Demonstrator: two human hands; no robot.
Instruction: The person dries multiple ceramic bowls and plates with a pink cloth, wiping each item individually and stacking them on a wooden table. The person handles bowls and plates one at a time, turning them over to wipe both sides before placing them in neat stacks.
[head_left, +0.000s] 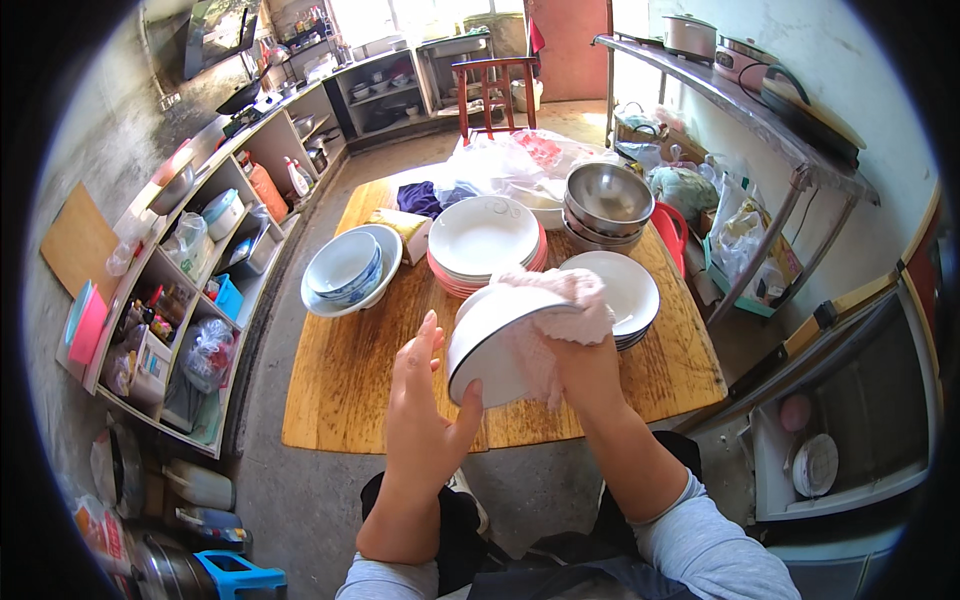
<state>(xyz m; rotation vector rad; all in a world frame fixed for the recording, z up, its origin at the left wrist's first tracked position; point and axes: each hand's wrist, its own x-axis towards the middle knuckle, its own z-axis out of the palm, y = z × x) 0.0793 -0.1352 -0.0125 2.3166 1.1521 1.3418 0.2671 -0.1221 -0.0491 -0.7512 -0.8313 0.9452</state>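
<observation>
A white bowl (487, 367) with a dark rim is tilted on its side above the near part of the wooden table (345, 397). My right hand (589, 367) grips its right side through a pale pink cloth (577, 300), which drapes over the rim, inside and out. At the bowl's left, my left hand (427, 397) has its fingers spread, the thumb overlapping the rim; whether it touches is unclear. Behind the bowl rises a stack of white plates (484, 232) with pink-edged ones below. More white dark-rimmed bowls (634, 292) are stacked to the right, partly hidden by cloth and hand.
Blue-patterned bowls (341, 262) sit inside a larger dish at left. Stainless steel bowls (609, 191) stand stacked at the back right, near plastic bags (495, 172). A red chair (495, 97) stands beyond the table. Shelving (187, 292) lines the left wall; a metal-legged bench (750, 105) runs along the right.
</observation>
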